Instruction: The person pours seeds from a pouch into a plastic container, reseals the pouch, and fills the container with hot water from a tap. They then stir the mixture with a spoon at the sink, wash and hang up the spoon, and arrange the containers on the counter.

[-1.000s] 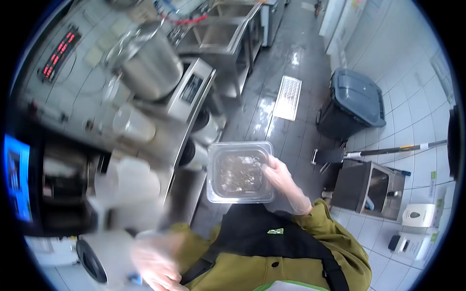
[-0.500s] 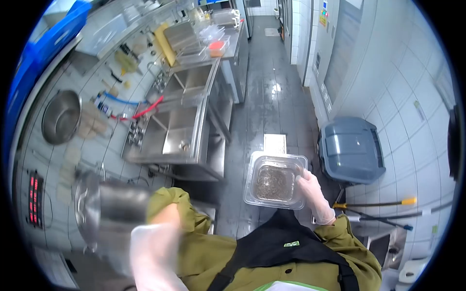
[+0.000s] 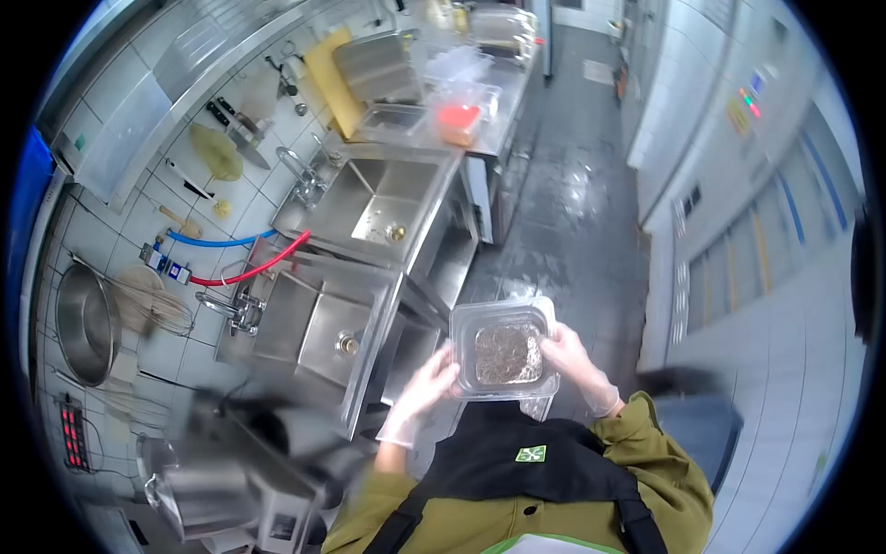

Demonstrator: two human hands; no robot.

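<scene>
— What are you holding?
— A clear, rectangular plastic tub (image 3: 464, 347) with dark, fine-looking contents (image 3: 504, 356), held in front of your black apron (image 3: 517, 454).
— How should you expect it to handle?
— Probably light, with walls that may flex and feel slippery under gloves; support opposite sides, beneath the rim.
— And your grip?
— Your gloved right hand (image 3: 574, 364) clamps the right edge, thumb on top. Your gloved left hand (image 3: 427, 391) meets the left side, fingers bent; whether it pinches, you can't tell. Both forearms angle inward, beside the stainless-steel sink (image 3: 312, 338).
</scene>
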